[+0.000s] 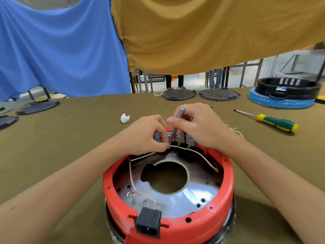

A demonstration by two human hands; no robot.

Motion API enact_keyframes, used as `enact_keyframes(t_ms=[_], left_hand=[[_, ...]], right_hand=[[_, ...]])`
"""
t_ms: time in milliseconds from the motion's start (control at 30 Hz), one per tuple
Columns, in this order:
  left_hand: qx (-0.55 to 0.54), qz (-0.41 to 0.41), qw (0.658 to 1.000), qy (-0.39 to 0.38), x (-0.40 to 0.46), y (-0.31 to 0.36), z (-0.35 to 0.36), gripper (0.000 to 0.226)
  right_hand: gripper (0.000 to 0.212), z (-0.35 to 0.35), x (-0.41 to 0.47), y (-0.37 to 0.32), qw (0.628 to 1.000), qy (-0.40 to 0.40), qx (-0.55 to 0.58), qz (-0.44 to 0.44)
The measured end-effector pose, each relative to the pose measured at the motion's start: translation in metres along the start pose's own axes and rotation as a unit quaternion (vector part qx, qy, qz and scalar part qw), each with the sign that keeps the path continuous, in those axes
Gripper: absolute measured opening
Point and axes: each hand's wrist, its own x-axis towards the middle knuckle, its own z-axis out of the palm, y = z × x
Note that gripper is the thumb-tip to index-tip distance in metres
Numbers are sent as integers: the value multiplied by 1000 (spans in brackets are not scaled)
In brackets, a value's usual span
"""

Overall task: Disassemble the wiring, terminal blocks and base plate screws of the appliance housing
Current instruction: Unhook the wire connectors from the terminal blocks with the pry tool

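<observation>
- Nearest the wearer, below both forearms, the black power socket [148,221] sits in the rim of the red appliance housing [226,192], which stands upside down on the olive table cloth [70,147]. A thin lead runs from the socket's pins; a hard tug further up could bend those pins.
- Just under the hands lies the bare metal base plate [198,191] with its round hole. Anything freed could drop through and be lost inside.
- The left hand [149,136] pinches the white wire [144,156] at a brass connector, fingers curled. I judge that pulling on the wire, not the connector, risks tearing the crimp.
- The right hand [198,127] grips a grey metal tool [177,121], its tip down among the terminal blocks [179,139] on the housing's far rim, between the two hands. A slip could jab the left fingertips, which lie just beside the tip, or crack the red plastic.
- Right of the right hand, apart from it, lie loose brass-tipped wires [234,130] and a green and yellow screwdriver [274,121]; a sweeping elbow could scatter them.
- Beyond the left hand sits a white crumpled wad [125,118].
</observation>
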Motion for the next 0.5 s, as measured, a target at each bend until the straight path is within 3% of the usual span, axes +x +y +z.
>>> enact_keyframes(t_ms=[267, 500], left_hand=[[-2, 5, 1000, 1, 0, 0, 0, 9], [0, -1, 1000, 2, -1, 1, 0, 8]], right_hand=[[25, -1, 5, 0, 999, -31, 20, 39], [26, -1, 3, 1, 998, -11, 32, 54]])
